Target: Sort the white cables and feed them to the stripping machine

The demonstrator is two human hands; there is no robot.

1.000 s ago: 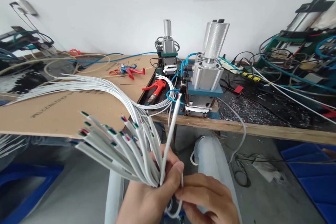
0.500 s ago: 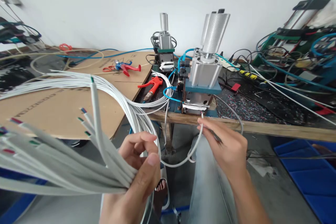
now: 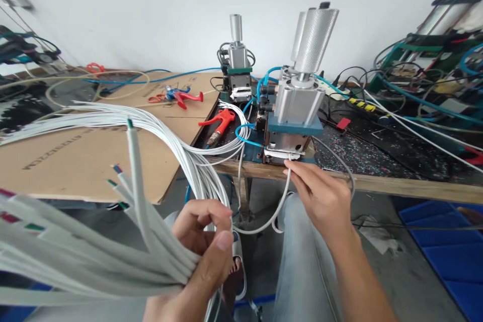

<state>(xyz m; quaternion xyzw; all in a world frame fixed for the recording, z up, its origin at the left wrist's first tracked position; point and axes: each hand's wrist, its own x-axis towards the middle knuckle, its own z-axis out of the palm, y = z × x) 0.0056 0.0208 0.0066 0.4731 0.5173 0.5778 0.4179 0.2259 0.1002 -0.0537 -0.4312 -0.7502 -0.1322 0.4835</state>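
My left hand grips a thick bundle of white flat cables whose stripped ends, with red, green and blue cores, fan out to the left. My right hand pinches the end of a single white cable and holds its tip at the front slot of the pneumatic stripping machine on the bench edge. That cable loops down between my two hands. More white cable strands arch from the cardboard sheet down into my left hand.
A second, smaller pneumatic machine stands behind. A red air blow gun and red-blue scissors lie near the cardboard sheet. Tangled hoses and wires crowd the right bench. Blue bins sit on the floor.
My right hand left my left hand with one cable and carried its end up to the machine's front slot. The bundle in my left hand swung down to the left.
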